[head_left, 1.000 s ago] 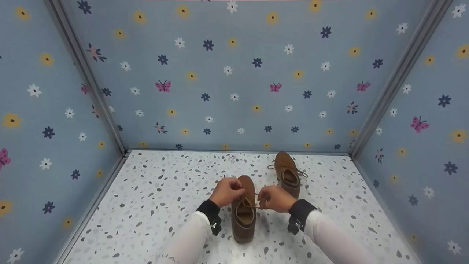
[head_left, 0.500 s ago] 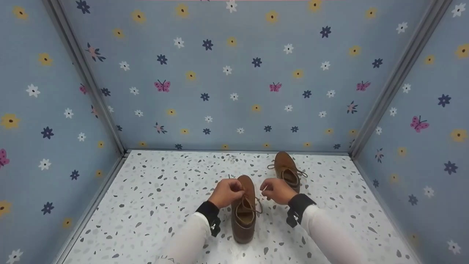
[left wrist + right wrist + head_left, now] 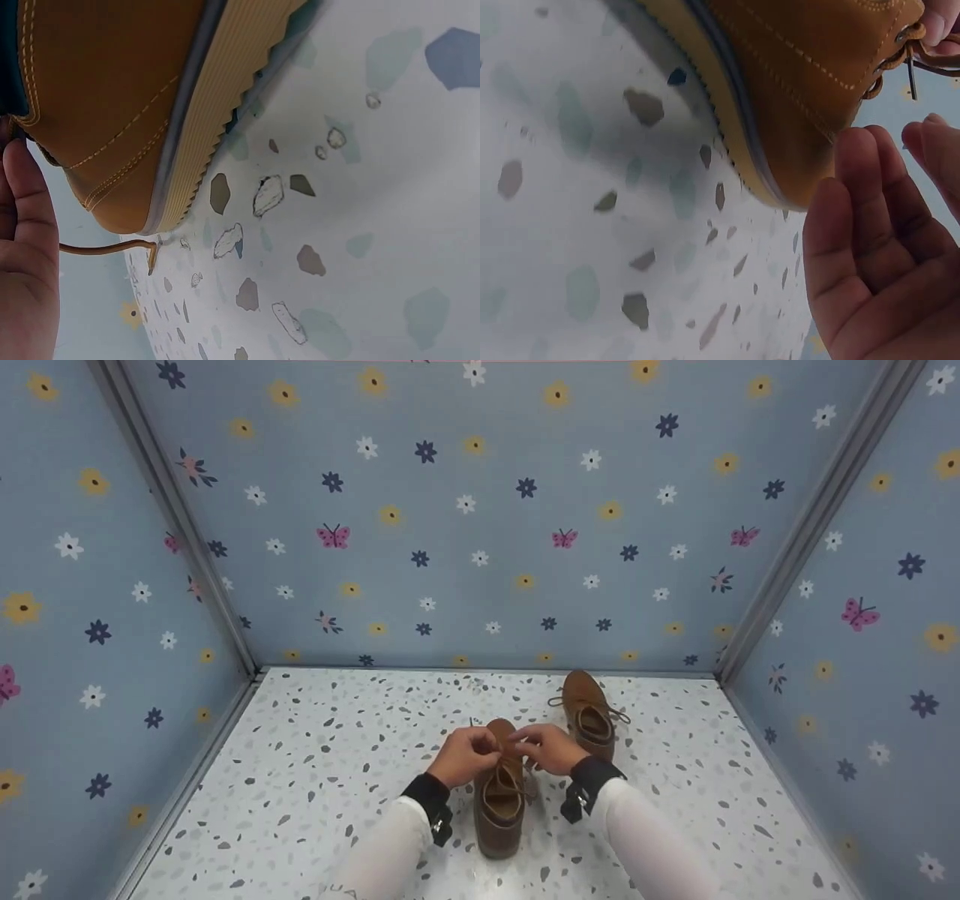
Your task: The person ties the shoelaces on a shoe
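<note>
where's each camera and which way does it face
Head: on the head, facing forward and down at the near lace-up shoe and far shoe; left hand, right hand and sleeves show.
Left wrist: on that wrist, facing the near shoe's left side; part of left hand shows.
Right wrist: on that wrist, facing that shoe's right side; right hand shows, left fingertips beyond.
Both wrist views share that shoe's toe.

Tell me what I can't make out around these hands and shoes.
How the left hand pinches the lace: in the left wrist view, the left edge cuts the hand off; in the head view, it's too small.
Whether the right hand touches the near shoe: in the right wrist view, they overlap.
The near shoe's heel: in both wrist views, cut off by the top edge.
The far shoe's eyelets: too small, head view.
</note>
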Available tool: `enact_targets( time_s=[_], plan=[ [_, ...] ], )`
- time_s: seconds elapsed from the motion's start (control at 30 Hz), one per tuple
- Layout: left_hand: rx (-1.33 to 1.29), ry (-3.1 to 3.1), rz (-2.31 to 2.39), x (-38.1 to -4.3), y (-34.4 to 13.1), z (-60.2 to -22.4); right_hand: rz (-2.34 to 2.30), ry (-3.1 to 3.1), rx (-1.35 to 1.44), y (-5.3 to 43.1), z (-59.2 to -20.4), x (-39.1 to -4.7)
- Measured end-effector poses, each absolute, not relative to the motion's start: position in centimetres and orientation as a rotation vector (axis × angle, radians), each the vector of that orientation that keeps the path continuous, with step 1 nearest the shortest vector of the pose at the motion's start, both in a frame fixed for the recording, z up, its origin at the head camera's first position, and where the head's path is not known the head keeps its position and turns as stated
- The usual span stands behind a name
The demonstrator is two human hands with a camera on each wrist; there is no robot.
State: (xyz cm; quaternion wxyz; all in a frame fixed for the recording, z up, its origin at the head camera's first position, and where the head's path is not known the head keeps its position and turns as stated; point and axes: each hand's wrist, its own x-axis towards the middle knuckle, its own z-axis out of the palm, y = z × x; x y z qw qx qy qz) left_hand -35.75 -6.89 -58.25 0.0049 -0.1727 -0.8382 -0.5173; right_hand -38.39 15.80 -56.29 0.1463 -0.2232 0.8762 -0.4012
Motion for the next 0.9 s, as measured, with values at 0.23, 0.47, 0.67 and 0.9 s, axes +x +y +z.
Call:
enact_targets(
  time_s=[0.23, 0.47, 0.67, 0.9],
  plan=[
    [-0.510, -2.634, -1.627, -35.7, -6.9, -58.3, -1.204, 2.513, -0.634, 15.2, -56.6, -38.1],
    [-0.493, -2.613, -1.669, -35.6, -6.9, -58.4, -1.263, 2.515, -0.583, 15.0, -56.7, -37.9],
    [-0.480, -2.606, -1.687, -35.4, -6.9, -58.4, -1.312, 2.508, -0.554, 15.6, -56.5, -38.0],
    [-0.471, -2.594, -1.707, -35.2, -6.9, -58.4, -1.449, 2.514, -0.412, 17.2, -56.0, -38.4]
  ],
)
